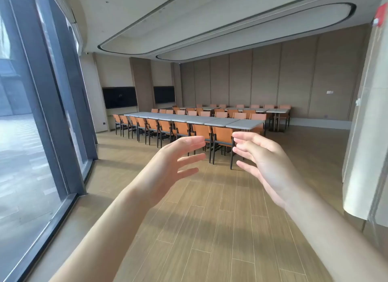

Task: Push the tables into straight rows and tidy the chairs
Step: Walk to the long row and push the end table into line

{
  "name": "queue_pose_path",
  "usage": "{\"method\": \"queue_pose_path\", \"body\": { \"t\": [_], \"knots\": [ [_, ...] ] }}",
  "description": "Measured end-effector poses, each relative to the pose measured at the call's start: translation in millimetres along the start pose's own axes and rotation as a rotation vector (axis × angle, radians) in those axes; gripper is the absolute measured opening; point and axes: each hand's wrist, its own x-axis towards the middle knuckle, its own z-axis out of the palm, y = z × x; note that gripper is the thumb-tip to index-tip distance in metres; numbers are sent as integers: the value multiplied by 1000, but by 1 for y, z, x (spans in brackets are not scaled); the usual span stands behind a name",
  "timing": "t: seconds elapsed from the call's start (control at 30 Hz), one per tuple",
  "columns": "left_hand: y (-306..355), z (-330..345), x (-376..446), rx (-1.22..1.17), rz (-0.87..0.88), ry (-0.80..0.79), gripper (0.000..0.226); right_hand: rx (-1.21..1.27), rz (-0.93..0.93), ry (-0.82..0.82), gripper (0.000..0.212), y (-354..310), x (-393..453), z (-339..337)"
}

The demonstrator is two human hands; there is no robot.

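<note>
Well, the person stood well back from the furniture, both bare arms stretched out ahead over the pale wooden plank floor (210, 208). The left hand (176, 162) and the right hand (264, 158) were held up facing each other, fingers spread and relaxed, holding nothing and touching nothing; their fingertips were near each other but apart.

The long row of grey-topped rectangular tables (189, 119) stood far down the room, with orange-backed chairs on dark legs (222, 135) lined along its near side. A second run of grey tables (245, 109) sat behind it by the panelled wall, its end table standing a little apart. Tall dark-framed windows (42, 113) ran along the left.

As I judged it, the work had not properly begun: the step in hand was simply walking over. To do it well, the person would want to sight down the near row from this distance, where any crooked joint shows best, then go to the row's end, press flat palms on a table edge and push low and evenly, tucking chairs in afterwards.
</note>
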Motion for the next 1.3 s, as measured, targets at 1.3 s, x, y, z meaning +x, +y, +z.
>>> {"method": "queue_pose_path", "body": {
  "t": [1.3],
  "knots": [
    [-59,58,169,-86,-9,-140,55,-75,33,289,41,25,127,-51]
  ]
}}
